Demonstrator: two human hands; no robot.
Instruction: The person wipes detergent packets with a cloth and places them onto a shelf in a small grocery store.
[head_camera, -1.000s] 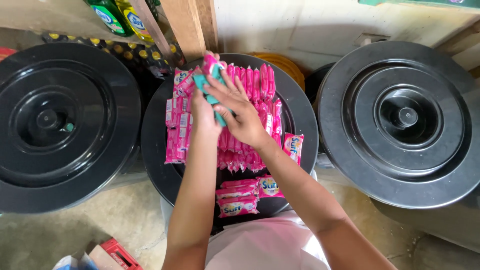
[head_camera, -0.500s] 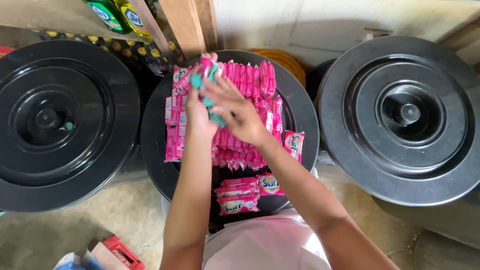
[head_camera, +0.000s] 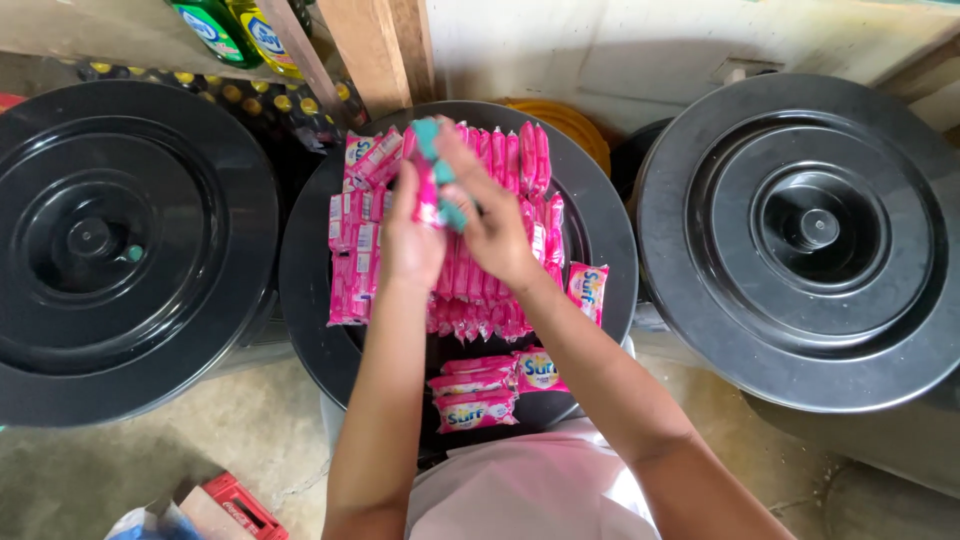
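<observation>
Both hands are up over the middle black bin lid (head_camera: 310, 300), working a strip of pink sachets (head_camera: 425, 195) w/ teal edges. Left hand (head_camera: 410, 245) has its fingers closed round the strip from the left side, thumb up along it; right hand (head_camera: 495, 235) pinches the same strip from the right, fingers clamped on the teal-and-pink part near the top. The strip hangs approx. upright between the two hands, above the lid's centre. Under the hands, the lid is carpeted w/ more pink sachet strips (head_camera: 510, 160) laid side by side in rows, running from the far rim down toward the person; a second block of them (head_camera: 350, 260) lies just left of the left wrist. Nearer the body sit a few loose pink packets (head_camera: 475, 395) stacked flat, touching each other, and one more packet (head_camera: 588, 290) lies by the right forearm near the lid's right edge. Whether the held strip is still joined to the rows below I can't tell, hands cover that bit. Left of this lid is a larger black lid (head_camera: 120, 250), right of it another large black lid (head_camera: 810, 240), both close beside the middle one. At top left, green and yellow bottles (head_camera: 235, 30) stand on a shelf, next to a wooden post (head_camera: 375, 50). A red crate (head_camera: 235, 505) shows on the concrete floor (head_camera: 220, 430) at bottom left.
</observation>
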